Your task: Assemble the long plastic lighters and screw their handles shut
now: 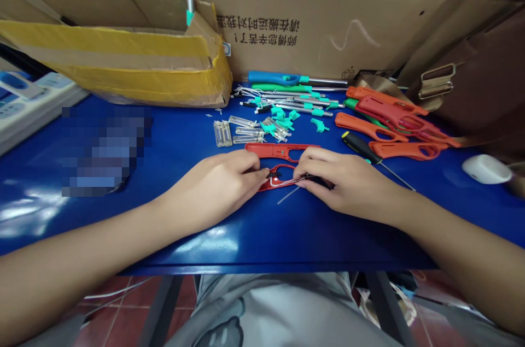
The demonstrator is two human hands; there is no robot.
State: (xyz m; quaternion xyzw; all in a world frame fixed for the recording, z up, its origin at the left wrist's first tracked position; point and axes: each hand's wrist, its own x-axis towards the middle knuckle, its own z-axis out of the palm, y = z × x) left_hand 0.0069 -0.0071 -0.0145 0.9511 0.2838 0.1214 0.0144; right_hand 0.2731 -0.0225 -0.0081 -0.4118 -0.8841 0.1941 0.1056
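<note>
On the table lies a red lighter shell half [266, 186] with a loop handle, open side up. White wires [283, 182] and a small black part [273, 175] sit in it. My left hand [229, 180] is closed at its left end, thumb and finger pressed on the shell by the black part. My right hand [344, 180] pinches a slim black piece [322, 180] at the shell's right end, mostly hidden by the fingers. A second red shell half [266, 150] lies just behind. A thin clear tube [287, 195] lies in front.
Behind lie clear fuel tanks [243, 131], turquoise triggers [319, 125], metal rods [303, 105] and a blue lighter [274, 78]. Orange shells [404, 149], a black screwdriver [361, 146] and a white mouse [486, 169] are right. A taped cardboard box [151, 82] stands back left.
</note>
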